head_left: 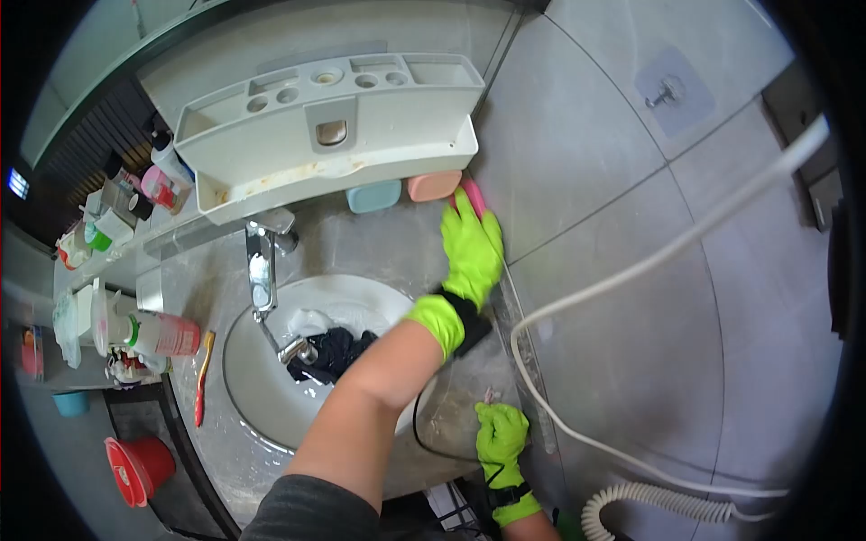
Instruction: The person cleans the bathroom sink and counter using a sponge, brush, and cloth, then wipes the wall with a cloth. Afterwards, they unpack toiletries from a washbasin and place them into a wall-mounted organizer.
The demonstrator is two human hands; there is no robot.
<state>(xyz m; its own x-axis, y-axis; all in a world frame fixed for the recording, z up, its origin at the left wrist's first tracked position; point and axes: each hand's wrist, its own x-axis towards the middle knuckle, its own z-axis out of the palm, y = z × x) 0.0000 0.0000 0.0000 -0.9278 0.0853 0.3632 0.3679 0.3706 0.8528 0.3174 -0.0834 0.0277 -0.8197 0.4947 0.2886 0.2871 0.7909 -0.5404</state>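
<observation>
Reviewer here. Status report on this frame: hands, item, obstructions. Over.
Left hand on pink item, grip unclear. Right hand curled near the front of the counter. Peach container close beside the pink item, possibly crowding it.

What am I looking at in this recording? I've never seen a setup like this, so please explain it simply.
There is no machine here: a person is working, wearing bright green gloves. The single picture comes from a camera on their head, looking forward and down.

The grey counter surrounds a white sink with dark cloth in it, under a chrome faucet. A red-and-yellow toothbrush lies to the left, and a white rack stands at the back.

The left hand reaches forward, fingers at a pink item by the wall; its grip is unclear. The right hand is curled near the counter's edge; whether it holds anything is hard to tell.
</observation>
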